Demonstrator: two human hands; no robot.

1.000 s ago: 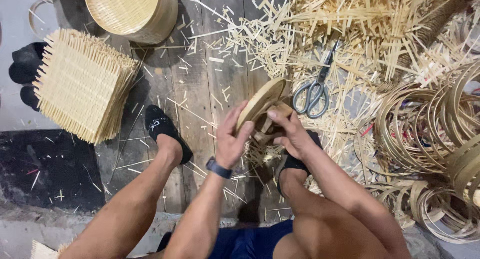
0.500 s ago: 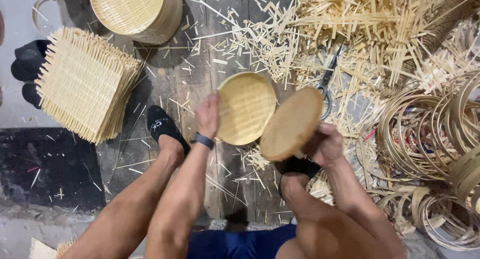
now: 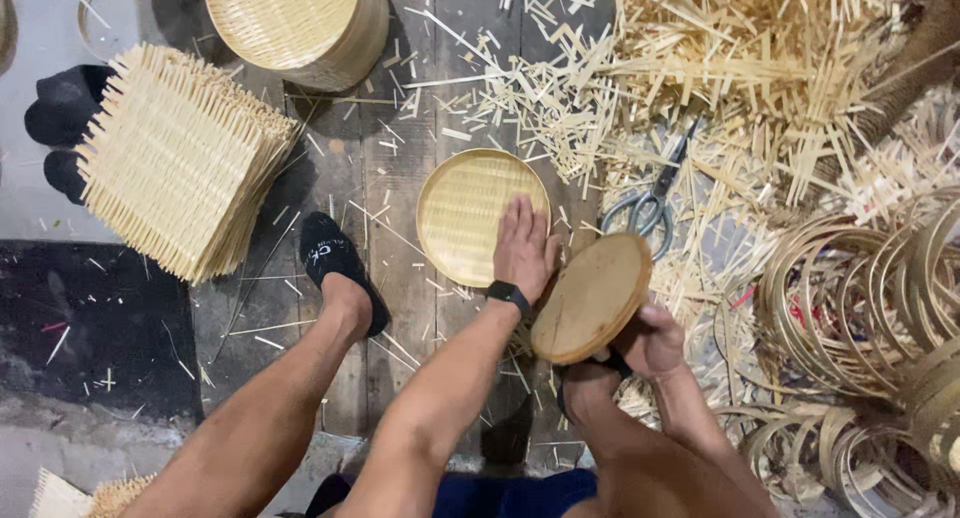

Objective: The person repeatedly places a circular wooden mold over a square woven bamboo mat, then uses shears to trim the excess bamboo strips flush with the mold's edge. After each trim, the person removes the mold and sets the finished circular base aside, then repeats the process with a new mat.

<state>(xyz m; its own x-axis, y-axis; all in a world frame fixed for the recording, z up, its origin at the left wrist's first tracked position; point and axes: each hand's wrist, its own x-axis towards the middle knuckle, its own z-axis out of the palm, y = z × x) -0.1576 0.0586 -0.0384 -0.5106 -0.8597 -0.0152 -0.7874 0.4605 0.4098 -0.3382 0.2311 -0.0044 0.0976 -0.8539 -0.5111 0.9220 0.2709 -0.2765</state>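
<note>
Down on the plank floor (image 3: 400, 228) strewn with bamboo offcuts, our left hand (image 3: 522, 246) had just pressed flat, fingers spread, onto the woven tray (image 3: 465, 213), newly laid down, while our right hand (image 3: 655, 343) gripped the wooden disc (image 3: 590, 298).

On the floor (image 3: 420, 308), the round tray (image 3: 465, 213) lies at center. Scissors (image 3: 655, 203) sit at its 3 o'clock, the mat stack (image 3: 180, 158) at 9, the basket stack (image 3: 300, 23) at 11, hoops (image 3: 860, 288) far right.
</note>
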